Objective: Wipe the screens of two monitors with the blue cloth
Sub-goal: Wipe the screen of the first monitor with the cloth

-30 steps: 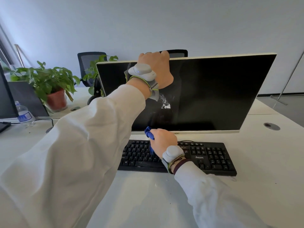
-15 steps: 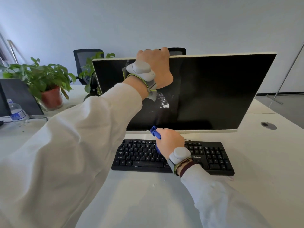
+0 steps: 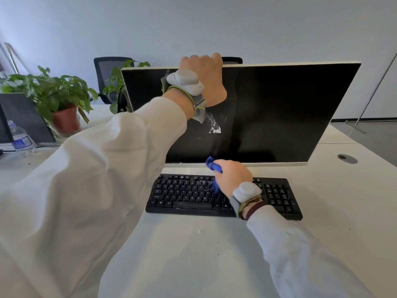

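Note:
A wide dark monitor [image 3: 279, 108] with a pale frame stands on the white desk, a white smear [image 3: 215, 127] near its middle. My left hand [image 3: 206, 80] grips the monitor's top edge, fingers hooked over it. My right hand [image 3: 233, 176] is closed around the bunched blue cloth [image 3: 212, 166], held just above the keyboard at the screen's bottom edge. A second dark monitor [image 3: 23, 117] shows partly at the far left.
A black keyboard [image 3: 184, 194] lies in front of the monitor. A potted plant [image 3: 62, 97] and a water bottle [image 3: 19, 136] stand at the left. Two black chairs [image 3: 107, 72] sit behind the desk. A cable hole [image 3: 347, 158] is at the right.
My right hand with the blue cloth has shifted to the right along the screen's bottom edge. My left hand stays on the monitor's top edge.

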